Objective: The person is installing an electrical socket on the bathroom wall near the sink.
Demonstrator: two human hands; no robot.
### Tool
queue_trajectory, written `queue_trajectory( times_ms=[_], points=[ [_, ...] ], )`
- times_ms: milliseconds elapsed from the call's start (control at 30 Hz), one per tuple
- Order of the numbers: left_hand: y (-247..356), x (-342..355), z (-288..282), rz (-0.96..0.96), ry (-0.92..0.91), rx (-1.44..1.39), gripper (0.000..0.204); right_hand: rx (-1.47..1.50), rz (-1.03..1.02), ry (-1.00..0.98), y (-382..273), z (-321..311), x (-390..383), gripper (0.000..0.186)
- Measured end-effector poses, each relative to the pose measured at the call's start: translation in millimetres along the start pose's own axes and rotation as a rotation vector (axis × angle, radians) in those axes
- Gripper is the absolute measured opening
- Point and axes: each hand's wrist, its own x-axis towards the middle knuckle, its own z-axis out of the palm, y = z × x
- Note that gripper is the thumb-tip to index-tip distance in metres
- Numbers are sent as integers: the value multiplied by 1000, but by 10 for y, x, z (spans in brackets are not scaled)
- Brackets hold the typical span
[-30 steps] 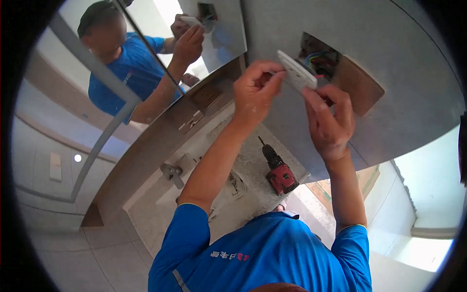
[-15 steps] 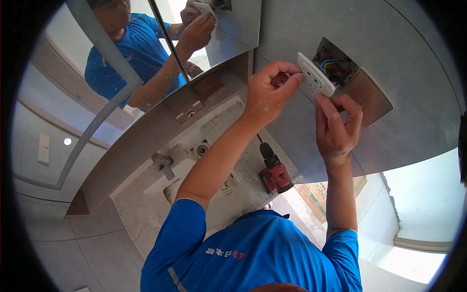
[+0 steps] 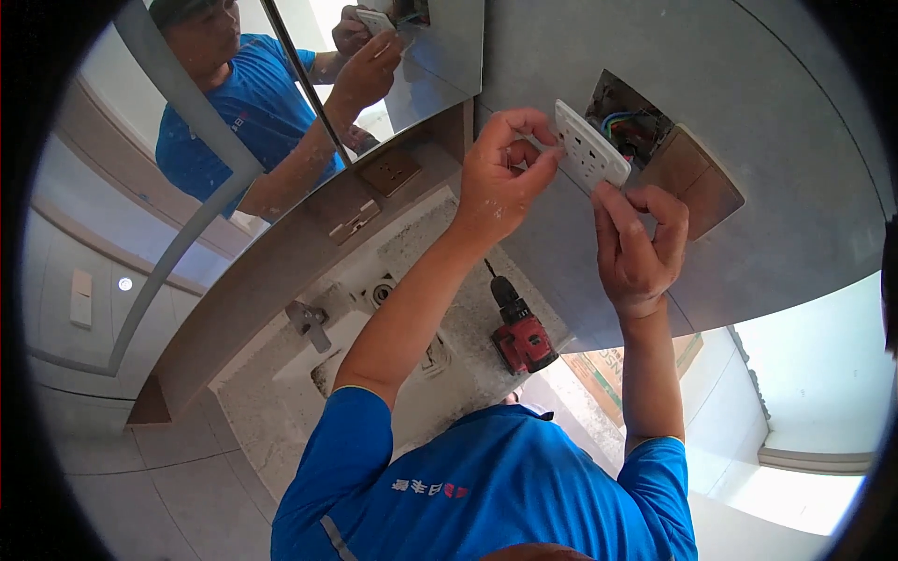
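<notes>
A white socket faceplate (image 3: pixel 593 146) is held tilted in front of an open wall box (image 3: pixel 613 101) with coloured wires (image 3: pixel 616 122) inside. My right hand (image 3: pixel 644 245) grips its lower right end between thumb and fingers. At the left end, the thumb and forefinger of my left hand (image 3: pixel 500 182) are pinched together, their tips touching or very near the plate's face. Whatever small thing they may hold is too small to make out. A brown switch plate (image 3: pixel 693 182) sits on the wall right beside the box.
Below my arms, a red and black cordless drill (image 3: pixel 522 332) lies on the dusty counter (image 3: pixel 468 327) beside a sink with a grey faucet (image 3: pixel 308 323). A mirrored cabinet (image 3: pixel 440 56) stands at upper left, over a shelf with a brown socket (image 3: pixel 391 173). A cardboard piece (image 3: pixel 603 379) lies below.
The whole view has shifted slightly, so wall, hands and plate appear a little further left. Both hands keep nearly the same grip and place at the wall box.
</notes>
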Motion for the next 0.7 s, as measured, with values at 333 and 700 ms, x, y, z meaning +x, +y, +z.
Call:
queue_trajectory(
  times_ms=[333,700],
  points=[
    [199,192,-122,-247,-178,-45,29,67,-171,-104,-80,-59,137,31],
    [191,575,-312,-343,-552,11,24,182,-201,-51,-287,-111,-188,38]
  ],
)
